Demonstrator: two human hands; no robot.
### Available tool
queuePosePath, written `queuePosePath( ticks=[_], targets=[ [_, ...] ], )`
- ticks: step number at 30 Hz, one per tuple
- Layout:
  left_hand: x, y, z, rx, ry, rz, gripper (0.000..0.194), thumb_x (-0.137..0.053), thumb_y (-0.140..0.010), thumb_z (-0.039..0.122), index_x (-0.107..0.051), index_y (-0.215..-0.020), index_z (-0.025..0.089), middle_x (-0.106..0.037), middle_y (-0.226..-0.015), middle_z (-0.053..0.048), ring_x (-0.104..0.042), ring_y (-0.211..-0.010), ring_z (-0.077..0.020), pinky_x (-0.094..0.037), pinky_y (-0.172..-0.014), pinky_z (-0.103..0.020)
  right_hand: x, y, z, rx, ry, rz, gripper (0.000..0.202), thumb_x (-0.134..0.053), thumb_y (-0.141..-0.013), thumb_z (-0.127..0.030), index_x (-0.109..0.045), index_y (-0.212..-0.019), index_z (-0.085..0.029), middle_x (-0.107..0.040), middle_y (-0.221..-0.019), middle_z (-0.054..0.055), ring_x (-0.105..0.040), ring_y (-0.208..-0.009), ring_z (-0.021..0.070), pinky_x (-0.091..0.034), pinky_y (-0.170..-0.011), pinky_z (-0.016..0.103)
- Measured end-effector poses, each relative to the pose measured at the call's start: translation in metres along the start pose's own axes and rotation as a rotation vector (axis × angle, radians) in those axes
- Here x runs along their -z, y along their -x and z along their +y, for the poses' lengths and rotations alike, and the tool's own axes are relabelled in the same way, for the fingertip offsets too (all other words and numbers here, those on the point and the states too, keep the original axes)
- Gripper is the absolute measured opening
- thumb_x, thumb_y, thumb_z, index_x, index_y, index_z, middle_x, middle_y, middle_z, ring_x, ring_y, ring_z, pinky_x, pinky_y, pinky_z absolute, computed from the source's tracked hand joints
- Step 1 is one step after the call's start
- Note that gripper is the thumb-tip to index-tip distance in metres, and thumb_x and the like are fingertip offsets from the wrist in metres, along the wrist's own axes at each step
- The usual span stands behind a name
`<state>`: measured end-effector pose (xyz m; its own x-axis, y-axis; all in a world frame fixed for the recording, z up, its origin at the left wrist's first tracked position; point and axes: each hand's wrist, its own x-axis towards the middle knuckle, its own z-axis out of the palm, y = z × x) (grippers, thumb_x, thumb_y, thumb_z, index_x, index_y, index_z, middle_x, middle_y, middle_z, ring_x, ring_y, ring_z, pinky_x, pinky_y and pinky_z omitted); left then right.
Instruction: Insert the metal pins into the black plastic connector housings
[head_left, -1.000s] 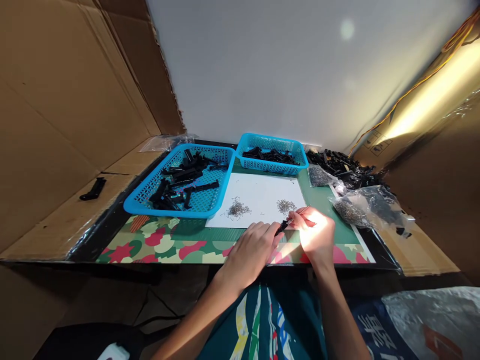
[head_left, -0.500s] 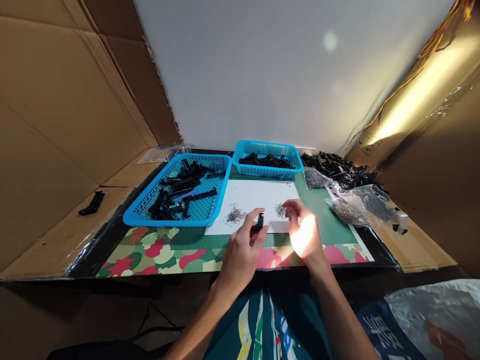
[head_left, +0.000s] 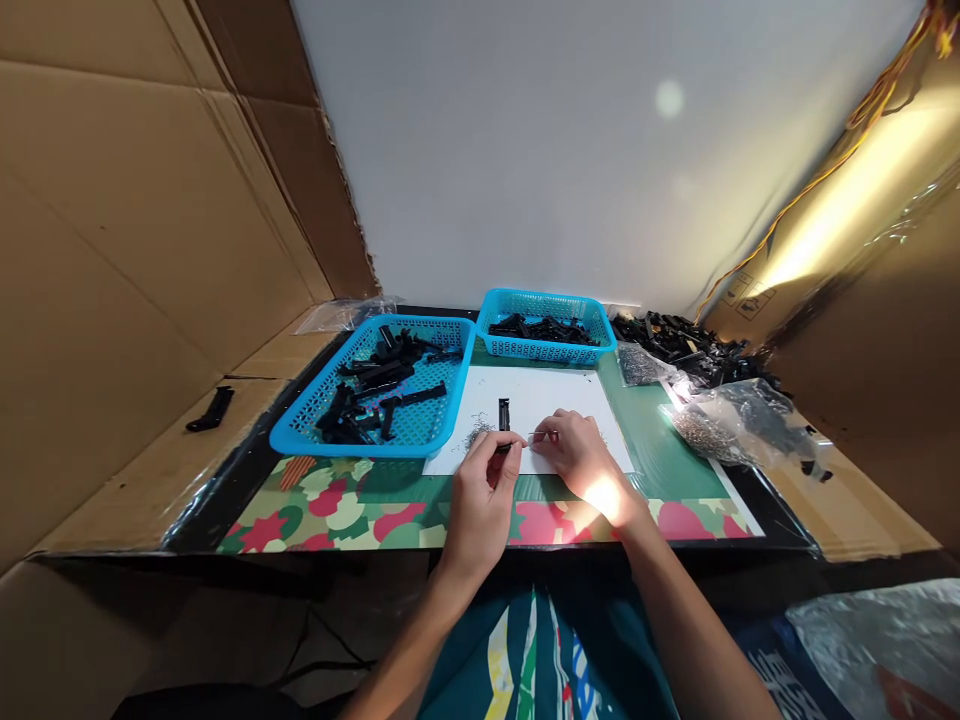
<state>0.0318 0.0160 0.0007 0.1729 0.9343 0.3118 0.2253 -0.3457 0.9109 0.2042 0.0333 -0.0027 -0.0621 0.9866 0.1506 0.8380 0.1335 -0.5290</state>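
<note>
Black part [head_left: 504,414] is jutting over the white paper [head_left: 555,390], left hand [head_left: 480,492] pinching its near end. From here it's looking light, stiff, maybe slick; I'd be holding it by the sides. Right hand [head_left: 576,453] is pinching a thin rod [head_left: 537,433].

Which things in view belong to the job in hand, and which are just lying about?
Likely in the job:
black part in the left hand
thin piece in the right hand
white sheet
metal bits

Seemingly lying about:
orange cable
clear plastic, back left
</note>
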Motion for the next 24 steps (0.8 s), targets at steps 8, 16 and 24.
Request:
queuePosePath(
  ticks=[8,16,24],
  targets=[
    [0.0,0.001,-0.002,-0.004,-0.11,-0.042,0.022,-0.05,-0.106,0.036,-0.067,-0.104,0.022,-0.067,-0.098,-0.003,-0.063,-0.086,-0.0183,-0.047,-0.078,-0.03,0.001,0.007,-0.001,0.011,0.056,-0.036,0.016,-0.058,-0.098,-0.011,-0.071,-0.092,-0.019,-0.07,-0.097,0.008,-0.059,-0.095,0.0255,-0.033,-0.085,0.037],
    [0.0,0.001,-0.001,-0.007,-0.133,-0.047,0.023,-0.05,-0.106,0.037,-0.067,-0.103,0.022,-0.066,-0.096,-0.003,-0.061,-0.079,-0.0172,-0.045,-0.07,-0.028,0.015,0.012,0.002,0.029,-0.103,0.026,0.009,-0.064,-0.098,-0.02,-0.072,-0.1,-0.023,-0.067,-0.089,0.003,-0.059,-0.087,0.0216,-0.036,-0.08,0.034],
    [0.001,0.003,-0.001,-0.004,-0.145,-0.066,0.022,-0.05,-0.106,0.037,-0.067,-0.105,0.022,-0.066,-0.098,-0.002,-0.058,-0.074,-0.0161,-0.045,-0.07,-0.028,0.013,0.012,-0.004,0.057,-0.057,-0.045,0.018,-0.06,-0.097,-0.017,-0.075,-0.089,-0.021,-0.069,-0.089,0.005,-0.059,-0.088,0.022,-0.035,-0.082,0.035]
  ],
)
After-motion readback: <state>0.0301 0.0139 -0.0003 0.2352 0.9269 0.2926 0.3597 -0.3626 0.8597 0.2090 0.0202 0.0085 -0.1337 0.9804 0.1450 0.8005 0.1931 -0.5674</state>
